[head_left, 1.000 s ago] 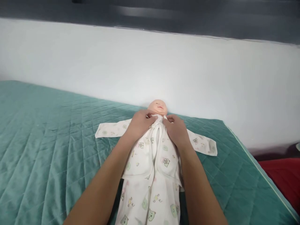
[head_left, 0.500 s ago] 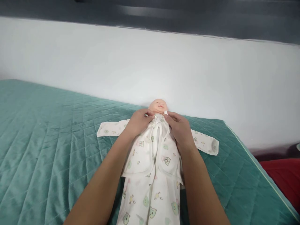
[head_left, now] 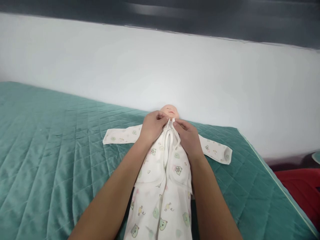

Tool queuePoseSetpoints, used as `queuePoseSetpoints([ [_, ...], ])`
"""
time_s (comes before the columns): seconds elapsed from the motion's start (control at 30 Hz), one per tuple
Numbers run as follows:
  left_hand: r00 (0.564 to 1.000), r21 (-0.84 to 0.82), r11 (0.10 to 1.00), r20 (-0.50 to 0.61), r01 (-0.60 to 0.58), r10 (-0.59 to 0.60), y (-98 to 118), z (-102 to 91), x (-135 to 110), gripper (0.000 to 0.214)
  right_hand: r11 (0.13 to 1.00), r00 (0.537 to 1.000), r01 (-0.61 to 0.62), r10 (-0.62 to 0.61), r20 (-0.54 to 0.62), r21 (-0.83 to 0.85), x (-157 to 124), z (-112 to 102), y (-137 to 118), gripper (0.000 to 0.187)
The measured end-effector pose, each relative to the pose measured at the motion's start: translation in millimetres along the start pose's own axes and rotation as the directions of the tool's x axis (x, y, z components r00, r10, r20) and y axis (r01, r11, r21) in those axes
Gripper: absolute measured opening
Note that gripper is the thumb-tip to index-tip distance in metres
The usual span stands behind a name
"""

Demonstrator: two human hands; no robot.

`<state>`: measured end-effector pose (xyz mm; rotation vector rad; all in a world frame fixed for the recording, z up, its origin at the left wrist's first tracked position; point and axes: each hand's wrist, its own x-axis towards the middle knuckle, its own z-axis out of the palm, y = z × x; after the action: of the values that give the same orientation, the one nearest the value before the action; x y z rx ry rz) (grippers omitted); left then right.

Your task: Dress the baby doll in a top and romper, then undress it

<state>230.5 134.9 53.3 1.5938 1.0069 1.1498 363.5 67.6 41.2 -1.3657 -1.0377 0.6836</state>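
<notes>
A baby doll (head_left: 170, 110) lies on its back, its head against the wall. It wears a white printed baby jacket (head_left: 152, 165) over matching trousers (head_left: 150, 213), and both sleeves stretch out sideways. At the neck, my left hand (head_left: 154, 125) pinches one edge of the jacket's collar, near a thin white tie. My right hand (head_left: 186, 133) pinches the other collar edge, where a short white end sticks up from the fingertips. A white tie string (head_left: 178, 141) hangs in a loop below my right hand. The jacket's front edges part slightly along the chest.
Beneath the doll is a green quilted bedspread (head_left: 62, 160). Behind it rises a white wall (head_left: 100, 66) with a dark band (head_left: 212, 18) above. Past the bed's right edge, a red item (head_left: 300, 186) shows beside a dark object.
My left hand has moved right and slightly up, so both hands are closer together at the neck. The collar edges are drawn upward and nearer each other.
</notes>
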Motion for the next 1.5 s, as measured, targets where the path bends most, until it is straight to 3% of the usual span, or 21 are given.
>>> queuePoseSetpoints([
  [0.17,0.998,0.006,1.0,0.065,0.024,-0.024,-2,1.4,-1,0.009,0.998,0.999,0.012,-0.009,0.036,-0.067,0,0,0,0.028],
  [0.4,0.99,0.115,0.993,0.142,-0.039,0.023,-2,-3.4,-2,0.009,0.993,0.986,0.005,0.015,0.168,-0.119,-1,-5,0,0.03],
  [0.63,0.972,0.094,0.993,0.23,-0.066,0.043,0,-7.8,-6,0.014,0.981,0.979,-0.053,0.087,0.182,-0.184,-2,-4,-7,0.038],
  [1.0,0.987,0.14,0.99,0.163,-0.005,-0.018,0,5.1,-12,0.033,0.963,0.976,-0.033,0.088,0.198,-0.267,-3,-4,-7,0.036],
  [1.27,0.972,-0.082,0.994,0.227,0.075,-0.055,-2,-2.7,-9,0.026,0.971,0.974,-0.05,0.098,0.203,-0.232,-5,-4,-11,0.041],
  [1.5,0.984,0.113,0.993,0.173,0.022,-0.041,-1,-4.4,-6,0.023,0.969,0.972,-0.078,0.127,0.199,-0.234,-4,-5,-11,0.044],
])
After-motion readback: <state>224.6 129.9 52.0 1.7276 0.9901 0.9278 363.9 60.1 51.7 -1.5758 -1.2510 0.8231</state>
